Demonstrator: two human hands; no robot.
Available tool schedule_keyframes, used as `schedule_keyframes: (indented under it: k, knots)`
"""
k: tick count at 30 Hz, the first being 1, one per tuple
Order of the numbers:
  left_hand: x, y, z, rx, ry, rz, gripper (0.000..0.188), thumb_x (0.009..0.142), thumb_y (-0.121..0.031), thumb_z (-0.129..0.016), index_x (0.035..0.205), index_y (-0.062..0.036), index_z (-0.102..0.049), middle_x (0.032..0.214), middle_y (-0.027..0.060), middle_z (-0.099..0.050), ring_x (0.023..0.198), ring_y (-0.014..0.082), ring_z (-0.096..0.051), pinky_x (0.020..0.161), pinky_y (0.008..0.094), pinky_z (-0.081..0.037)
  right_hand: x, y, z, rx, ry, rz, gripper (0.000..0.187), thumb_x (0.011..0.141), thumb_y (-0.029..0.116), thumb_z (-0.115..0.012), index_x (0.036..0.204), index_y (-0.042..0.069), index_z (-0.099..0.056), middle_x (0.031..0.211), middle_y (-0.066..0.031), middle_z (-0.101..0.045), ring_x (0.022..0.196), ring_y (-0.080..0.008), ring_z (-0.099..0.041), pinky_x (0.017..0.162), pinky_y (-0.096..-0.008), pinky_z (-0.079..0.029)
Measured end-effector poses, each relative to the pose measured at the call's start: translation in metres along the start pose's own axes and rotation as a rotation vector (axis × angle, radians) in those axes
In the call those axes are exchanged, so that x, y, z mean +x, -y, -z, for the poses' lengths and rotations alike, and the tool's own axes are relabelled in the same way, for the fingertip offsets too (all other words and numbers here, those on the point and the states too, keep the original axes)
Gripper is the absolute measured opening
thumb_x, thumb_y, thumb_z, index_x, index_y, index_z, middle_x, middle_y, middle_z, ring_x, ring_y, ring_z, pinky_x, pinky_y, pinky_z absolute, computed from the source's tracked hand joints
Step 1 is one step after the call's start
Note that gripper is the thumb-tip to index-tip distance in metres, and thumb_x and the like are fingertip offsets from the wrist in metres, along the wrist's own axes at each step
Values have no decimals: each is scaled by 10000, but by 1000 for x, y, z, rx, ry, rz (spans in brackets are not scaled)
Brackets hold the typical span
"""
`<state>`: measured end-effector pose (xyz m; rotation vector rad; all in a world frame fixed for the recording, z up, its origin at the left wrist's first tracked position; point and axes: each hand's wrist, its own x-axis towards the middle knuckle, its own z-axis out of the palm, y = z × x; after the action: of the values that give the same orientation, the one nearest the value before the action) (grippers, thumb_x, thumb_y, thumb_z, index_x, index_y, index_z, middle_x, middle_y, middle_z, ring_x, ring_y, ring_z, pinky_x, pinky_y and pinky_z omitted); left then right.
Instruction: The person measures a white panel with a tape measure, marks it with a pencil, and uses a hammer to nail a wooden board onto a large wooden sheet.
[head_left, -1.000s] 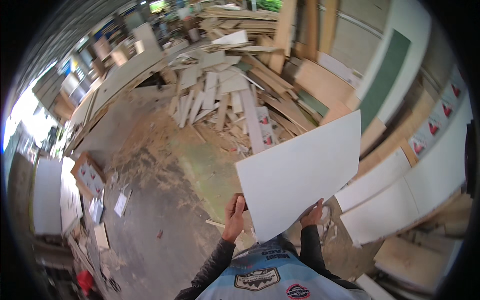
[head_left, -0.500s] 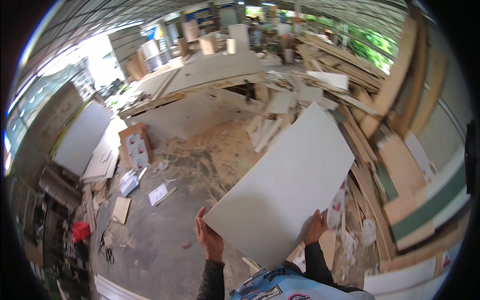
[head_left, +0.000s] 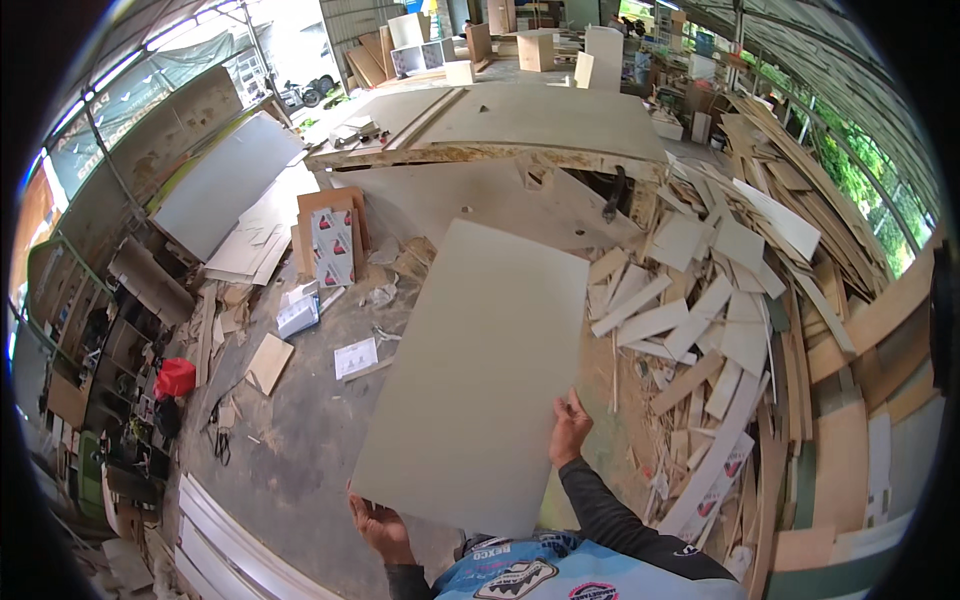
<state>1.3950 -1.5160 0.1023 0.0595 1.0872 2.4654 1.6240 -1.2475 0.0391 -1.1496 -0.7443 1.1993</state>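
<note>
One large pale rectangular board (head_left: pixel 480 375) is held above the concrete floor (head_left: pixel 300 440), gripped at its near left corner by the left hand (head_left: pixel 378 525) and along its right edge by the right hand (head_left: pixel 570 428). Many offcut strips (head_left: pixel 700 320) are heaped on the floor to the right, with one red bag (head_left: pixel 175 378) at its left edge. A big dusty table (head_left: pixel 500 125) is seen beyond, inside an open-sided workshop stacked with wooden panels.

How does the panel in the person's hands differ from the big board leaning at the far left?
The held panel is pale beige and carried clear of the floor by the left hand and right hand; the leaning board is greyer, untouched, and propped at a slant. The leaning board also looks longer. Both are flat, plain rectangular sheets.
</note>
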Motion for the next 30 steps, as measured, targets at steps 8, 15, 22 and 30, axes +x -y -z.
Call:
schedule_keyframes:
  k: [8,15,22,30]
  knots:
    - [207,97,-93,-122,-48,109,446,1077,-373,-502,1362,-37,-571,1302,94,-638,1203,225,-585,1032,383,-467,174,-49,-200,-23,41,-16,532,909,9,-640,1422,-68,-519,812,83,-447,711,-52,-378,634,-217,-361]
    - [351,166,-208,-12,146,350,319,1060,-337,-547,1219,-73,-629,1148,48,-690,1070,187,-637,943,370,-502,320,-54,-322,-135,-45,19,538,895,29,-632,1410,-84,-525,952,0,-627,797,-85,-518,733,-248,-458]
    - [463,274,-311,297,182,477,180,972,-93,-678,1144,-71,-628,1074,37,-704,967,189,-690,844,401,-574,479,-110,-437,-162,24,77,619,858,62,-648,1423,-133,-484,1186,-184,-714,987,-183,-672,843,-302,-519]
    - [655,363,-409,327,153,391,203,1011,-174,-640,1152,-48,-568,1130,86,-674,1017,230,-686,842,437,-582,652,-170,-617,-497,62,224,677,815,131,-717,1389,-156,-501,1346,-336,-594,1262,-402,-598,1075,-407,-455]
